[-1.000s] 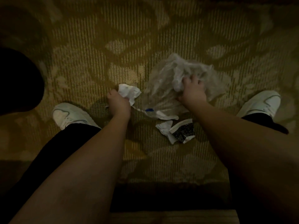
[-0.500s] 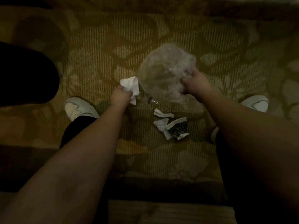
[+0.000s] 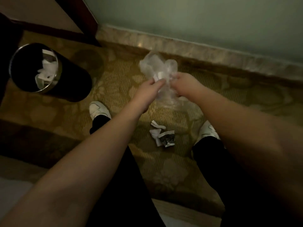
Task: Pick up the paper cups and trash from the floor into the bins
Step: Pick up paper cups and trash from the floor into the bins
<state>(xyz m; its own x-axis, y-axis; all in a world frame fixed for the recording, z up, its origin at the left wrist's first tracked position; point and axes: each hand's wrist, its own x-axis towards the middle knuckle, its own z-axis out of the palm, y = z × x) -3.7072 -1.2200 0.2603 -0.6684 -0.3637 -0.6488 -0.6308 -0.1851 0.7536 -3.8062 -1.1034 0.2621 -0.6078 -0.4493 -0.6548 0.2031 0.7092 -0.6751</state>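
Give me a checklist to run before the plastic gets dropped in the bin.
1. Clear plastic off the carpet, gripped by left hand and right hand: ok.
2. White tissue bundled with the plastic: cannot tell, blurred.
3. Black bin in view, mouth open: ok.
4. Room in the bin: ok, white paper inside sits below the rim.
5. Hands above the bin: not ok, it stands off to the left.
6. Floor finished: not ok, crushed paper cup and paper scraps lie between the shoes.

Both bare forearms reach from the lower corners toward the middle of the frame. The left hand (image 3: 150,88) and right hand (image 3: 183,85) meet there, close together, each with fingers curled and pinching the crumpled clear plastic (image 3: 157,69) held between them.
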